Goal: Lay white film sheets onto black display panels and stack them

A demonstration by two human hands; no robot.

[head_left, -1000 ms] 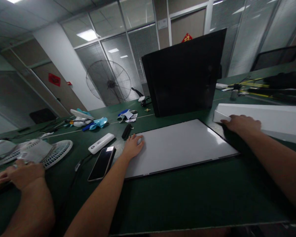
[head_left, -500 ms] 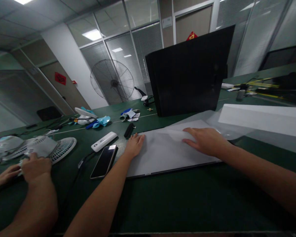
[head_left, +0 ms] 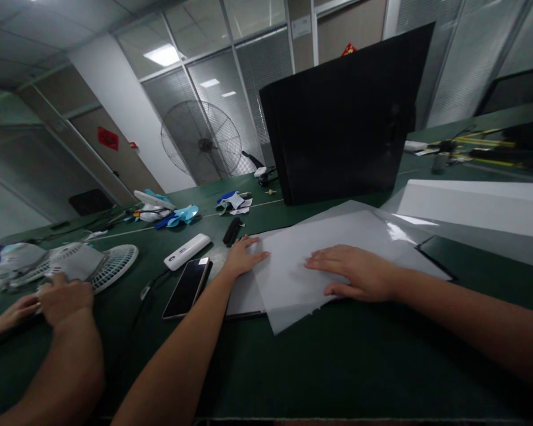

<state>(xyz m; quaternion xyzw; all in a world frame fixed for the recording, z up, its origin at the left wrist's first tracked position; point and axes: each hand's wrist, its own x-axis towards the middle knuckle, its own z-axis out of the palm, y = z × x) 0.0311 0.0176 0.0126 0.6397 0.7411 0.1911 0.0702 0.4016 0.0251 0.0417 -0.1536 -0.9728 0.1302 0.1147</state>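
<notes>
A flat panel with a dark edge lies on the green table. Over it lies a translucent white sheet, skewed so one corner hangs past the panel's front edge. My right hand rests flat on the sheet, fingers stretched out. My left hand lies with fingers spread at the panel's far left corner, touching the sheet's edge.
A phone, a white power bank and a small black object lie left of the panel. A black screen stands behind it, a long white box lies at the right. Another person's hands hold white fan parts at the far left.
My right hand left the white box, came onto the panel and dragged the translucent sheet toward me and leftward; the sheet now overhangs the front edge. My left hand stayed put.
</notes>
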